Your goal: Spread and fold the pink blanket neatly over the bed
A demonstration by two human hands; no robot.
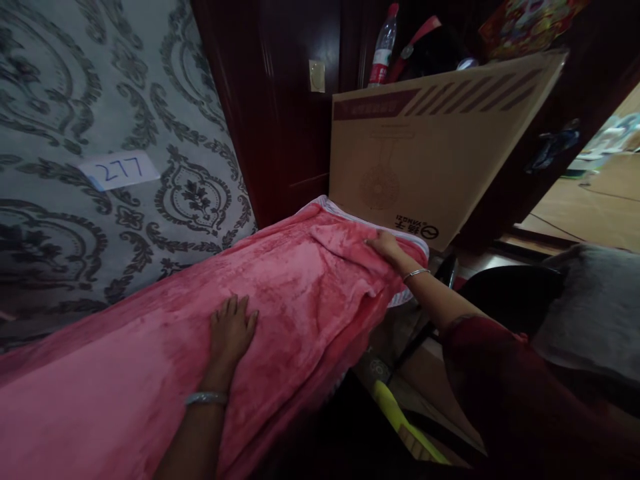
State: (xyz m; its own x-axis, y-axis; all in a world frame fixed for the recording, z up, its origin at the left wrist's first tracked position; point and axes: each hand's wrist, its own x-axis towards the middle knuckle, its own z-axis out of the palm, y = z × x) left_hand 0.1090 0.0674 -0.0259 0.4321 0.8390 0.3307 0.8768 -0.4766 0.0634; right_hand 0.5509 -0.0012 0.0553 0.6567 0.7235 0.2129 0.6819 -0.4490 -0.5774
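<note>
A pink plush blanket (290,267) stretches from the lower left to the far end beside the carton. Striped grey-and-white cloth (350,217) shows from under its far edge. My left hand (233,330) lies flat on the blanket near its middle, fingers spread, with a bangle at the wrist. Towards the far right corner, my right hand (385,245) has its fingers closed on the blanket, where the fabric is bunched into folds. Its fingertips are partly hidden in the pile.
A large cardboard box (430,147) stands behind the far end, with a red-capped bottle (383,50) above it. Patterned wallpaper (195,187) with a paper marked 277 (120,170) borders the left. A dark chair (515,290) and a grey cushion (595,313) are at right, a yellow-green object (400,417) below.
</note>
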